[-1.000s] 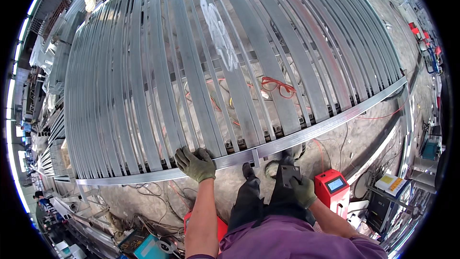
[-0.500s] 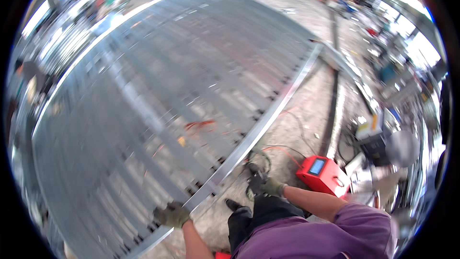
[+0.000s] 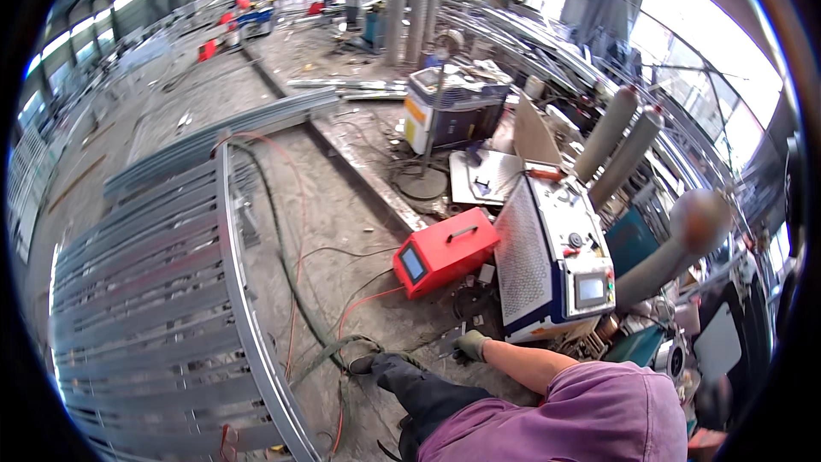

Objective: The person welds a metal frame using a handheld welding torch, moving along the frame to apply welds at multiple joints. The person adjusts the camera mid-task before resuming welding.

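Note:
My right hand [image 3: 470, 346], in a greenish work glove, is closed around a small, dark grey, flat-sided tool [image 3: 451, 340]; its exact kind is too small to make out. It hangs low beside my leg, in front of the red box-shaped machine [image 3: 446, 252] with a handle and a small screen. My left hand is out of view. To the left lies the large frame of grey metal slats [image 3: 162, 316], bordered by a long metal rail [image 3: 244, 308].
A green hose [image 3: 286, 265] and orange cables cross the concrete floor by my foot. On the right stand a white wheeled machine [image 3: 534, 265] with a control panel and grey gas cylinders [image 3: 607, 133]. A floor channel [image 3: 359, 171] runs behind the red machine.
My view has swung right, from the slatted frame toward the machines. My left hand, earlier on the frame's rail, has left view. My right hand still holds the dark tool.

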